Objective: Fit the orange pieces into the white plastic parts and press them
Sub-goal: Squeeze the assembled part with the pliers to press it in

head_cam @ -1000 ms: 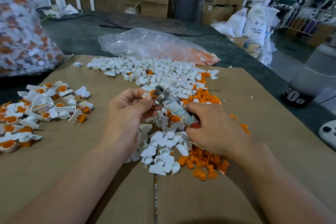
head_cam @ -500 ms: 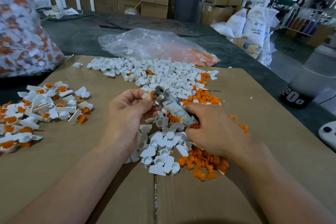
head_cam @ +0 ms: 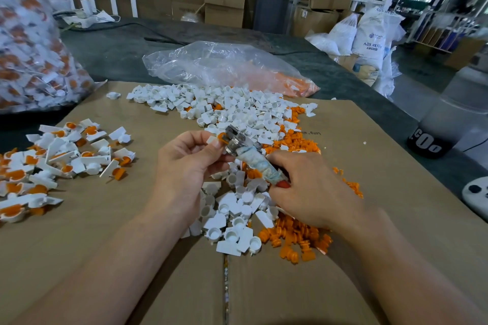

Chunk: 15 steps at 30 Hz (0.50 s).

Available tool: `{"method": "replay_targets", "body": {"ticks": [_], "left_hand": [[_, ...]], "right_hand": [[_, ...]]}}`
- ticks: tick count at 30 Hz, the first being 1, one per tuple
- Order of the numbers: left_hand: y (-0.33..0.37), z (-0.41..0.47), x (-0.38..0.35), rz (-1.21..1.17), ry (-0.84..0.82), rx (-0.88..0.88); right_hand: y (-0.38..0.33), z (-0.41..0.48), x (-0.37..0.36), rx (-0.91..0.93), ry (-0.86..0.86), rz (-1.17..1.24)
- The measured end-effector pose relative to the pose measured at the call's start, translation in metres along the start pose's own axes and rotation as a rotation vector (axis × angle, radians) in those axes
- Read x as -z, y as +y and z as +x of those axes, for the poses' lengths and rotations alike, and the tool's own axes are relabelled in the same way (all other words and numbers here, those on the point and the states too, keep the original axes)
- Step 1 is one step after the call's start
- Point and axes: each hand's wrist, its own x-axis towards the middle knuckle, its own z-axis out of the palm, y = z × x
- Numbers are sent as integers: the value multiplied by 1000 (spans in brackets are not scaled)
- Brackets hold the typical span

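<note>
Biggest thing here is the cardboard (head_cam: pixel 369 219) covering the bench, flattened out with a seam running down toward 6 o'clock. At 9 to 10 o'clock there's a huge clear sack (head_cam: pixel 29 47) stuffed with white and orange bits, sitting partly off the cardboard. Up at 12 o'clock lies a flatter plastic bag (head_cam: pixel 211 66) with some orange stuff in its right end.

Just below that bag is the main heap of white parts (head_cam: pixel 232 108), spreading down the middle and under the hands. Orange pieces (head_cam: pixel 295 237) are scattered along its right edge, with a thick clump at about 5 o'clock from the hands. Over at 9 o'clock is the done pile (head_cam: pixel 60 155), white parts with orange already seated in them.

Dead center: the left hand (head_cam: pixel 184 166) is pinched shut on 1 white part with an orange piece in it (head_cam: pixel 220 138), thumb and fingertips on it. The right hand (head_cam: pixel 309 187) is wrapped around a taped tool (head_cam: pixel 253 161) whose metal head touches that part.
</note>
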Motion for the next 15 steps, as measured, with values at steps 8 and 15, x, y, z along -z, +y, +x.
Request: {"method": "replay_targets", "body": {"ticks": [8,15], "left_hand": [[0,0,1,1,4,4],[1,0,1,-10,10,19]], "right_hand": [[-1,0,0,-2,-9,-1],[-1,1,0,1,-6,-1]]}}
